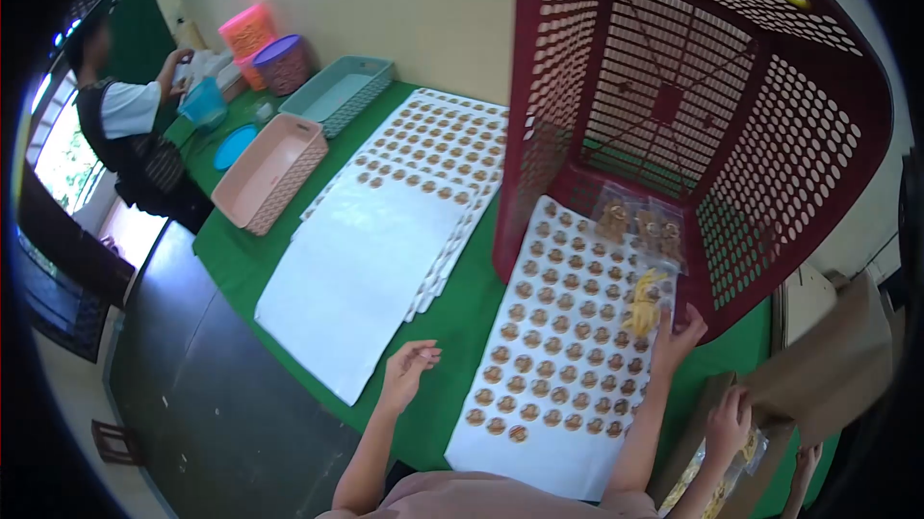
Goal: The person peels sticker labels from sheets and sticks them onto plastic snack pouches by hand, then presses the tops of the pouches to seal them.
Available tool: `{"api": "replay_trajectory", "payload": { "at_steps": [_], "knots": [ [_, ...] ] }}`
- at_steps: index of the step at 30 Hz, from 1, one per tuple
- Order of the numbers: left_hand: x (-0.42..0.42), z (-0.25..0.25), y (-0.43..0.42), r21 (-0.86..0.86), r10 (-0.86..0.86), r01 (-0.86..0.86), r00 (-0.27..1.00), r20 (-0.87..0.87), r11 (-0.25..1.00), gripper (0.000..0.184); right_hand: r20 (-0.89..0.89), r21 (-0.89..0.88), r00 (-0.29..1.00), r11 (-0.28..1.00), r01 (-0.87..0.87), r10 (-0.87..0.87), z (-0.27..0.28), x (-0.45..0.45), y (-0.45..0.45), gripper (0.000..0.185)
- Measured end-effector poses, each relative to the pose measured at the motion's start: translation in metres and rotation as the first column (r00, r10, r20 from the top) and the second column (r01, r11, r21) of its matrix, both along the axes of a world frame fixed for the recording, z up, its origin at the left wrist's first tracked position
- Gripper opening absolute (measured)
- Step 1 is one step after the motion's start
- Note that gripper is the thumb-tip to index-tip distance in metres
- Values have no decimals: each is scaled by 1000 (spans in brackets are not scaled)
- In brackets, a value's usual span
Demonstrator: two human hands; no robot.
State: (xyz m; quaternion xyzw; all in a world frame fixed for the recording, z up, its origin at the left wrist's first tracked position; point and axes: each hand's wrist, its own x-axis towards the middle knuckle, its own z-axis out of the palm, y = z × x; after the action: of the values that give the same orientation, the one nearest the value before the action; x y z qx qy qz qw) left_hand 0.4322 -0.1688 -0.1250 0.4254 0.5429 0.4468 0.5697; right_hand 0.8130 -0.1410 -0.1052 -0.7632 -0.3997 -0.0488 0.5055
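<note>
My right hand (679, 334) is at the right edge of a sheet of round brown stickers (549, 346). Its thumb and fingers are apart, close beside a clear pouch of yellow snack sticks (643, 305); whether they touch is unclear. My left hand (412, 370) hovers over the green cloth between the sticker sheets, fingers loosely bent and holding nothing. Clear pouches with brown contents (635, 225) lie at the sheet's far end, inside the mouth of a maroon plastic basket (664, 105) tipped on its side.
Stacked sticker sheets (366, 240) lie left of centre. Behind them are a pink tray (265, 177), a teal basket (337, 86) and tubs (281, 62). Another person (135, 124) stands far left. A co-worker's hand (729, 420) is above a cardboard box (818, 365) of snack pouches.
</note>
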Motion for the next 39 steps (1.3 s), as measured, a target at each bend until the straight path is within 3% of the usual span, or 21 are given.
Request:
{"api": "replay_trajectory", "payload": {
  "at_steps": [1, 2, 3, 4, 5, 6, 8, 9, 10, 12, 14, 16, 18, 20, 24, 26, 29, 30, 33, 39],
  "knots": [
    [-14, -1, -6, 27, 119, -119, 993, -25, 993, 20, -68, 2, 998, 1000, -19, 19, -4, -15, -16, 38],
    [-30, -8, -13, 29, 135, -134, 990, -33, 991, 20, -58, -9, 995, 996, -87, 86, -13, -35, -29, 35],
    [-49, -17, -20, 168, 287, -250, 923, -255, 954, 19, -46, -14, 987, 988, -154, 153, -20, -59, -39, 31],
    [-67, -22, -29, 322, 441, -322, 783, -438, 891, 17, -167, -15, 937, 950, -313, 307, -16, -87, -50, 29],
    [-84, -20, -38, 412, 496, -298, 666, -557, 861, 18, -168, -44, 923, 932, -359, 347, -15, -112, -57, 30],
    [-98, -21, -46, 416, 505, -304, 660, -557, 857, 18, -37, -33, 907, 907, -421, 420, -22, -131, -61, 33],
    [-121, -29, -60, 507, 534, -174, 347, -771, 844, 23, -150, -50, 837, 842, -538, 526, -18, -168, -76, 30],
    [-132, -34, -67, 411, 455, -196, 403, -794, 890, 29, -155, -63, 814, 817, -574, 560, -20, -184, -82, 29],
    [-138, -39, -72, 410, 456, -200, 403, -793, 890, 29, -160, -77, 790, 791, -607, 591, -22, -197, -90, 28],
    [-142, -45, -78, 231, 308, -230, 405, -861, 946, 33, -197, -106, 746, 742, -662, 637, -20, -216, -103, 28],
    [-147, -60, -83, 263, 323, -199, 389, -863, 944, 36, -236, -122, 698, 692, -711, 676, -21, -235, -115, 27],
    [-145, -64, -83, 336, 385, -197, 329, -862, 921, 36, -160, -157, 660, 641, -751, 734, -26, -250, -126, 27],
    [-146, -64, -82, 347, 396, -197, 343, -852, 917, 37, -240, -119, 655, 648, -752, 716, -34, -271, -133, 27],
    [-149, -64, -83, 326, 368, -175, 355, -859, 929, 37, -100, -184, 672, 650, -737, 734, -36, -294, -136, 27],
    [-174, -56, -85, 318, 318, -54, 319, -893, 946, 37, -56, -184, 633, 615, -767, 772, -26, -359, -129, 26],
    [-193, -41, -86, 198, 146, 112, 358, -922, 974, 38, -47, -199, 619, 600, -775, 784, -28, -389, -119, 28],
    [-211, -41, -81, 224, 148, 217, 317, -937, 950, 42, 141, -336, 580, 589, -735, 803, -32, -431, -101, 35],
    [-214, -43, -81, 234, 148, 261, 310, -939, 937, 44, 143, -334, 578, 589, -736, 803, -36, -442, -97, 35],
    [-222, -43, -78, 173, 69, 348, 292, -954, 921, 47, 164, -548, 594, 574, -609, 787, -46, -467, -83, 41],
    [-234, -35, -73, 140, 13, 446, 276, -961, 884, 50, 178, -614, 644, 595, -519, 744, -41, -479, -83, 42]
  ]
}}
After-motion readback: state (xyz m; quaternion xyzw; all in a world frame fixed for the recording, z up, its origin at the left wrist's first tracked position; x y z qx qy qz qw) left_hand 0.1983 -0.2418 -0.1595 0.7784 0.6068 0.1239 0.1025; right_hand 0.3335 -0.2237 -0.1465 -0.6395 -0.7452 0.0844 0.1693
